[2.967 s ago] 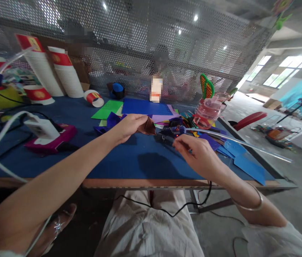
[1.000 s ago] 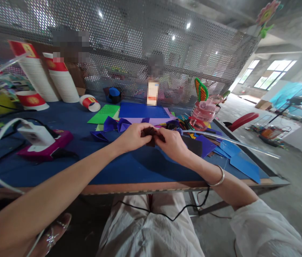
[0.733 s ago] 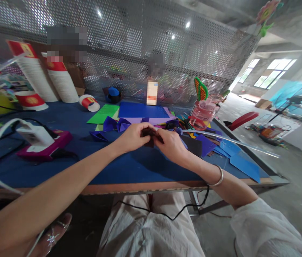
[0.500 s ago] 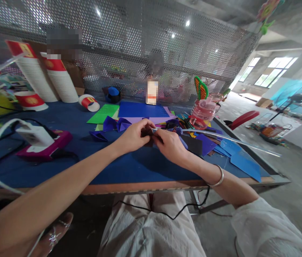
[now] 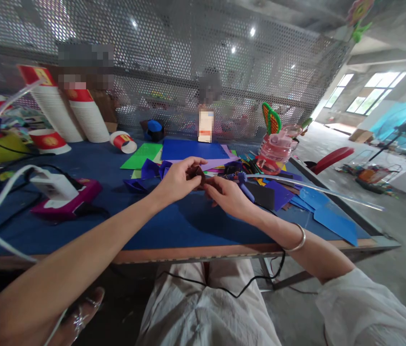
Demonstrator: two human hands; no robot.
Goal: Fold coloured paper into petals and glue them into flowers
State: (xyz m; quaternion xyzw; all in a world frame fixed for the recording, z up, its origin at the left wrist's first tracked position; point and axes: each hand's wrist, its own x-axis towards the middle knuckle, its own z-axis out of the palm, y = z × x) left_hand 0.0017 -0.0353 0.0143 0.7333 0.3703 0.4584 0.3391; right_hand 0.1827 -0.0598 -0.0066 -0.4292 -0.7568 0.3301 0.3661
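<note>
Our left hand [image 5: 177, 180] pinches a folded brown piece [image 5: 198, 173] above the counter [image 5: 166, 233]; whether our right hand [image 5: 230, 196] (just beside it) grips anything, we cannot tell

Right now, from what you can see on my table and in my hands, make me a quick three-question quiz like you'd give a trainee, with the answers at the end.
1. What colour is the folded piece in the left hand?
A) green
B) brown
C) white

2. True or false: seen from the head camera, the magenta power strip lies to the left of the blue glue gun.

3. Which wrist wears the silver-coloured bangle?

Key:
1. B
2. True
3. The right
</note>
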